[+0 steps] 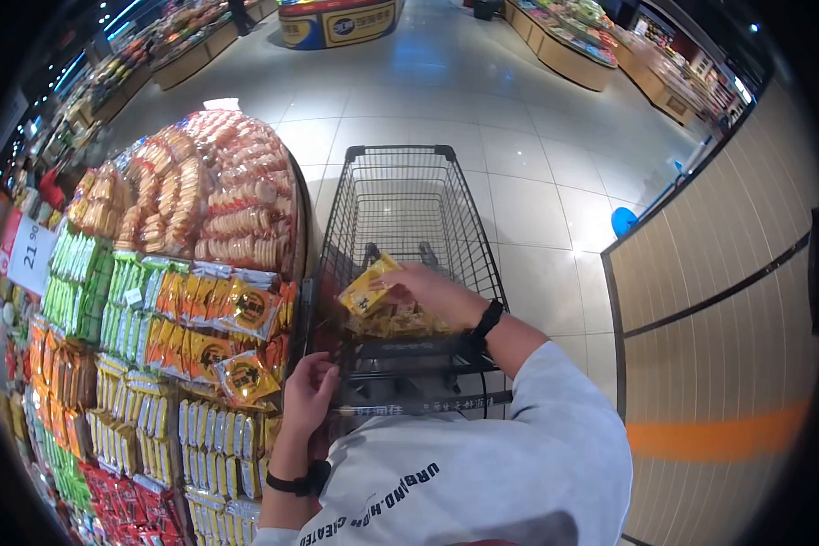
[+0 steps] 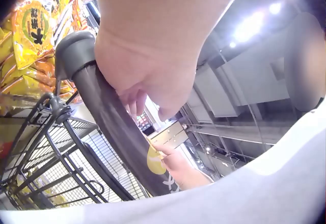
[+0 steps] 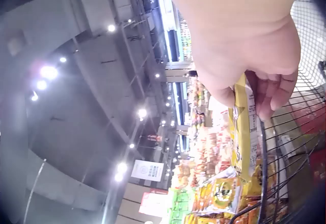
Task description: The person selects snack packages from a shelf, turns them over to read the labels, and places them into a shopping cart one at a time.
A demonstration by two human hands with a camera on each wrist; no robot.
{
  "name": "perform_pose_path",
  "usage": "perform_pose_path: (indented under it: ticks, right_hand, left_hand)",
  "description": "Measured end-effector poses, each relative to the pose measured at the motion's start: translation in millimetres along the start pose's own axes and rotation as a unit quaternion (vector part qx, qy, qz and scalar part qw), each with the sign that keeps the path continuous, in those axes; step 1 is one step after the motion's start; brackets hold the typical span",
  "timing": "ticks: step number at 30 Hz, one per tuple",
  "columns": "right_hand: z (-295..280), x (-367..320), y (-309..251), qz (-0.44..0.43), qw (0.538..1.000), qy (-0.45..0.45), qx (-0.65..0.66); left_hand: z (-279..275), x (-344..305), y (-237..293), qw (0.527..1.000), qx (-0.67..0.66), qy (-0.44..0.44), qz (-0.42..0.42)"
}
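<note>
My right hand point(image 1: 420, 289) pinches a yellow snack packet point(image 1: 368, 286) by its edge, over the near end of the shopping cart point(image 1: 469, 218). In the right wrist view the packet point(image 3: 243, 132) hangs between thumb and fingers, beside the cart's wire side. More yellow packets point(image 1: 393, 324) lie below that hand in the cart. Close to the left end of the cart handle point(image 2: 109, 114), my left hand point(image 1: 309, 389) has loosely bent fingers and nothing in its grasp. Beside it, the display's edge holds orange-and-yellow packets point(image 1: 247, 378).
At left stands a rounded display with green packets point(image 1: 80, 264), red packets point(image 1: 132, 496), bagged round biscuits point(image 1: 164, 187) and a price sign point(image 1: 29, 250). A wood-panelled counter point(image 1: 701, 337) borders the right side. Tiled floor point(image 1: 528, 200) and further produce stands point(image 1: 564, 41) lie ahead.
</note>
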State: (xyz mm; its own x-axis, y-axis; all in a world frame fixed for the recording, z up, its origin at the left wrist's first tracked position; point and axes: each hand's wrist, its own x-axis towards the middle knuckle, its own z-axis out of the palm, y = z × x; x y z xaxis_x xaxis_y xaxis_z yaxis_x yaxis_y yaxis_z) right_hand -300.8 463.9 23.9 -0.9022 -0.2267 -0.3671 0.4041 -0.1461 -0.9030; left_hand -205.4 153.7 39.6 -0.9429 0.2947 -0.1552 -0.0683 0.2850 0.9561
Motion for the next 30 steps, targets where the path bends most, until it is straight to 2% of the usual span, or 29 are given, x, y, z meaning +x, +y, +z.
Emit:
perform_pose_path:
  ticks: [2,5,6,7,9,11,12,13,14,15,16,19,21,23,27,30]
  right_hand:
    - [-10,3,6,0.03,0.999,0.035,0.021]
    - [-49,46,57,0.053,0.998,0.041,-0.016]
    - [-52,46,64,0.084,0.994,0.07,0.02]
    - [-56,49,73,0.088,0.994,0.059,0.017]
    - [-62,55,101,0.147,0.981,0.087,0.088]
    - [-89,75,150,0.201,0.971,0.059,0.119]
    - [-116,92,189,0.244,0.955,0.001,0.168]
    - [-117,87,198,0.255,0.96,0.045,0.106]
    - [-122,83,198,0.267,0.963,0.036,0.028]
    - [-115,73,184,0.285,0.956,0.048,-0.046]
    - [-117,76,192,0.339,0.934,0.093,-0.057]
    - [-118,71,204,0.359,0.924,0.126,-0.049]
    - [-117,74,219,0.35,0.924,0.149,-0.041]
    - [-113,73,219,0.368,0.914,0.163,-0.052]
    - [-123,88,245,0.39,0.911,0.121,-0.053]
    - [-118,93,247,0.363,0.918,0.137,-0.084]
  left_hand:
    - [0,0,2,1.0,0.001,0.002,0.0]
    - [1,-1,3,1.0,-0.005,0.013,-0.005]
    - [2,-2,3,1.0,-0.015,0.023,-0.011]
    - [2,-1,1,0.999,-0.015,0.034,-0.017]
    - [-1,0,-2,0.998,0.056,-0.002,0.015]
    - [-1,-1,20,0.991,0.129,0.015,0.036]
    - [1,1,20,0.991,0.126,0.032,0.036]
    - [3,-1,15,0.991,0.122,0.045,0.036]
    - [3,-4,13,0.991,0.122,0.045,0.022]
    - [6,-2,13,0.992,0.119,0.045,0.021]
    - [7,-3,12,0.992,0.117,0.04,0.003]
    - [9,0,13,0.99,0.137,0.019,-0.016]
    - [11,1,16,0.981,0.188,0.025,0.025]
    - [15,1,19,0.976,0.214,0.027,0.026]
    - [20,2,21,0.957,0.285,0.021,0.043]
    - [23,3,22,0.955,0.297,0.021,0.016]
